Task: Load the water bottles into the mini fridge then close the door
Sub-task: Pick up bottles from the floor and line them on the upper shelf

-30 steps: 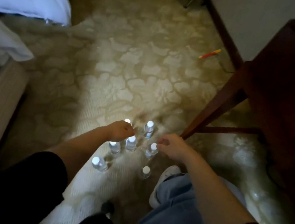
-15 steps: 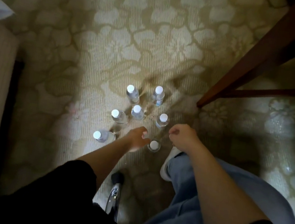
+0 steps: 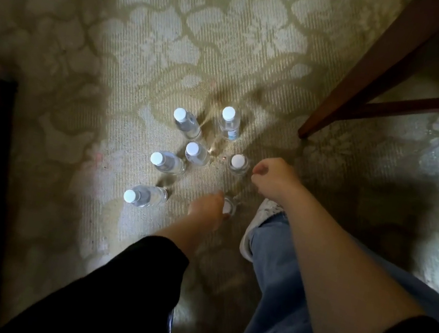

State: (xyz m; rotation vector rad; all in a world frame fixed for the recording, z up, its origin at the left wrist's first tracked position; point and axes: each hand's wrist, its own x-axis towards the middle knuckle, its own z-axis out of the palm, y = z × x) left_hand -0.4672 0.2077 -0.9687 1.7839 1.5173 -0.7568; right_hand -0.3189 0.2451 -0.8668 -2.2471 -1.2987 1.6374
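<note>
I see seven small clear water bottles (image 3: 196,153) with white caps, all upright on the patterned carpet (image 3: 151,47), in a loose cluster. The far pair stand apart: the far-left bottle (image 3: 186,123) and the far-right bottle (image 3: 227,122), which has a bluish label. Nearer me is the middle bottle (image 3: 197,154), with the left bottle (image 3: 167,161) just beside it and the right bottle (image 3: 238,164) across a small gap. The outer bottle (image 3: 143,195) stands alone, nearest the carpet's left side. The nearest bottle (image 3: 229,207) is partly hidden behind my left hand (image 3: 206,210)
</note>
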